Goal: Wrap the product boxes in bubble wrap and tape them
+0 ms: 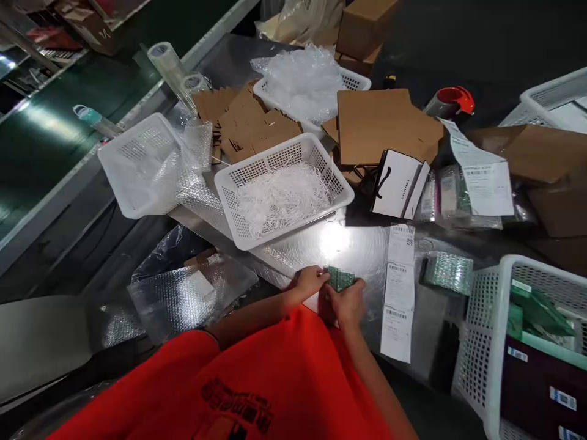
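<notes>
Close to my body, both hands grip a small green packet [340, 278] that looks wrapped in bubble wrap. My left hand [310, 282] pinches its left edge, fingertips together at the upper corner. Around its lower right side my right hand [347, 300] is closed, with the thumb near the top. Part of the packet is hidden behind the fingers. Right of my hands, a strip of printed labels [398, 293] lies on the metal tabletop [293, 253]. Another bubble-wrapped green packet [448, 272] rests beyond that strip.
A white basket of shredded filler [284, 198] stands ahead. At right, a white basket [481, 342] holds green and dark boxes. Flat cardboard [385, 125], a white paper bag [398, 186] and a red tape dispenser [456, 98] lie farther back. Bubble wrap [183, 305] is at left.
</notes>
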Motion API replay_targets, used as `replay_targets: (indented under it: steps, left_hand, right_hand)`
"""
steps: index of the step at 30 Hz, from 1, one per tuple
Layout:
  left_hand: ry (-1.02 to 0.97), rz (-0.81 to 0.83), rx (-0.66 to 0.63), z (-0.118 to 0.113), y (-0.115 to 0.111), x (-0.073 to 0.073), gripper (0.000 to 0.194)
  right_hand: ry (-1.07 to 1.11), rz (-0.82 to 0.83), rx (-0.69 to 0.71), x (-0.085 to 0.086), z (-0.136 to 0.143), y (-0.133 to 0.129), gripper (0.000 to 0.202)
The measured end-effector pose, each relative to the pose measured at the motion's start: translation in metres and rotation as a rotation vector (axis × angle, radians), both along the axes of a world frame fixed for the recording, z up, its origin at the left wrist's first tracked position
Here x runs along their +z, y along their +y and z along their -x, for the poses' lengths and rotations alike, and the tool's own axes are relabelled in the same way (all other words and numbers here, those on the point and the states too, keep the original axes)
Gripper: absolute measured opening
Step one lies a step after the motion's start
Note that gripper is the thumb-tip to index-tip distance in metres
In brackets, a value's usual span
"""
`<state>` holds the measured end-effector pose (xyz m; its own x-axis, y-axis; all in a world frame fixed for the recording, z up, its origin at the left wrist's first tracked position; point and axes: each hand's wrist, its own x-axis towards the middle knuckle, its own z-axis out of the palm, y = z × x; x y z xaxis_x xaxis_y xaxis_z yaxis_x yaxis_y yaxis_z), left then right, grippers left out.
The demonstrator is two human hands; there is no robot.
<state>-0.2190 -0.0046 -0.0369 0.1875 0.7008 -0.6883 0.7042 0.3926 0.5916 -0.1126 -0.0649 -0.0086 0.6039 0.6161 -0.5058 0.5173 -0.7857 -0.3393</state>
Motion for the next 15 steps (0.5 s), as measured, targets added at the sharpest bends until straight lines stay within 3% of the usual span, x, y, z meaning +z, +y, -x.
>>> replay_targets:
  steps: [4,8,12,15]
  left_hand:
    - [0.299,-0.218,-0.291,0.061,-0.001,0.011,0.013]
    - [0.378,-0.260,-0.365,0.104,-0.010,0.015,0.019]
    - [0.402,-0.271,-0.416,0.109,-0.011,0.016,0.021]
    - [0.394,-0.219,-0.379,0.104,0.000,0.017,0.023]
  right_hand:
    - [-0.176,0.078,0.110,0.006,0.028,0.006,0.062]
    - [-0.232,0.034,0.107,0.000,0.041,0.005,0.063]
    - [-0.259,-0.052,0.094,-0.006,0.052,0.006,0.062]
    - [-0.252,-0.105,0.096,-0.009,0.056,0.008,0.059]
